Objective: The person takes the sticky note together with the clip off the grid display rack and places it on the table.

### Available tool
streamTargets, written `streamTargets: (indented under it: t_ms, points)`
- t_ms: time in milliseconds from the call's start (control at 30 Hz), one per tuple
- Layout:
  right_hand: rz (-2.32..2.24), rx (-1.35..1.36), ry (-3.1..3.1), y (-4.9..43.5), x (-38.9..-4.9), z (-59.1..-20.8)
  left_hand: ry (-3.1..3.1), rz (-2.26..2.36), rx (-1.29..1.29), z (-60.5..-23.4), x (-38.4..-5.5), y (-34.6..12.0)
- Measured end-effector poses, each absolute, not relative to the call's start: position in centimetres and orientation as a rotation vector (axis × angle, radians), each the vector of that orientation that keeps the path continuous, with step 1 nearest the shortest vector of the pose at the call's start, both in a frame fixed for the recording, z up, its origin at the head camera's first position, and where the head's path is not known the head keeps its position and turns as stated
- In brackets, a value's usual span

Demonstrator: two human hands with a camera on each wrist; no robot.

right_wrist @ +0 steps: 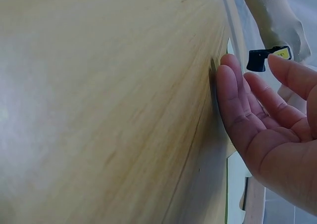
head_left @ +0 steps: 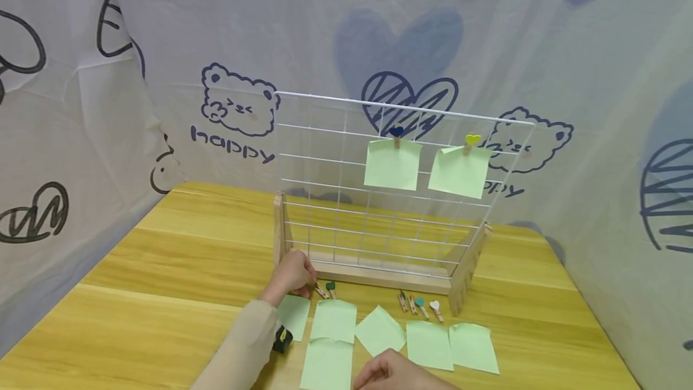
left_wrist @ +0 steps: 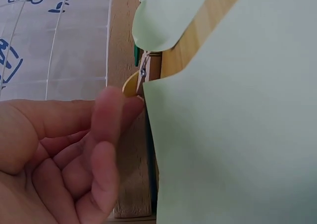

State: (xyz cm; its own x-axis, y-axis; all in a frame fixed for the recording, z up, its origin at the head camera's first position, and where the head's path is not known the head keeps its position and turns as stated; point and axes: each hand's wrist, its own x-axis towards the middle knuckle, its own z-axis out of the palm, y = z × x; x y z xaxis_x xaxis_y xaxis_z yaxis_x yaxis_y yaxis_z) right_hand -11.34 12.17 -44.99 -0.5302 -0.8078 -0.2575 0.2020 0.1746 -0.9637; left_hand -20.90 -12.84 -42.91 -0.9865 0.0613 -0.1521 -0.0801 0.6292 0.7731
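My left hand point(head_left: 295, 272) is at the left foot of a white wire grid point(head_left: 338, 197), fingers bent. Its fingertips meet the yellow heart of a small wooden clothespin point(left_wrist: 142, 73); whether thumb and finger pinch it is unclear. A green-heart clothespin point(head_left: 331, 289) lies beside it. My right hand point(head_left: 397, 372) hovers at the front edge of the sticky notes, its fingers loosely bent around nothing. Pale green sticky notes point(head_left: 428, 345) lie in front of the grid. Two more hang on it, held by a dark blue heart clothespin point(head_left: 397, 132) and a yellow one point(head_left: 473, 140).
Several clothespins, among them a teal-heart one point(head_left: 421, 307) and a white-heart one point(head_left: 435, 309), lie before the grid's right half. The wooden stand point(head_left: 379, 275) props the grid on a wood-grain table point(head_left: 162, 294). A printed curtain point(head_left: 308, 23) hangs behind.
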Motion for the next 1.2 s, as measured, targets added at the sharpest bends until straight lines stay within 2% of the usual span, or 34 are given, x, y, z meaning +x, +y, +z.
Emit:
streamTargets:
  t_ms: [667, 1200]
  points:
    - [-1.556, -0.692, 1.632, 13.4, -12.6, -44.1, 2.821, 1.173, 0.097, -41.4, -20.5, -12.4]
    - [-1.649, -0.823, 1.772, 15.0, -14.1, -40.9, 2.783, 1.293, 0.228, -39.2, -20.5, -12.0]
